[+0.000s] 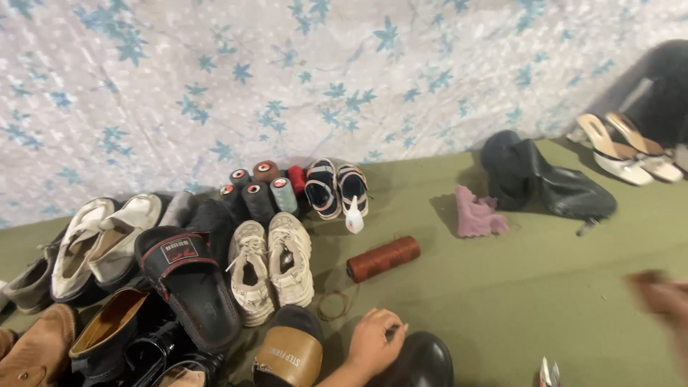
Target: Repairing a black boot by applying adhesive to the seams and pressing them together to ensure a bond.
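Fingers of the left hand (374, 342) curled down onto a black shoe (423, 362) at the bottom edge, touching its top. Right hand (663, 297) hung blurred at the far right, well apart, its grip impossible to tell. Brown thread spool (383, 258) lay on the green mat (516, 287), just beside the white sneakers (272, 269).
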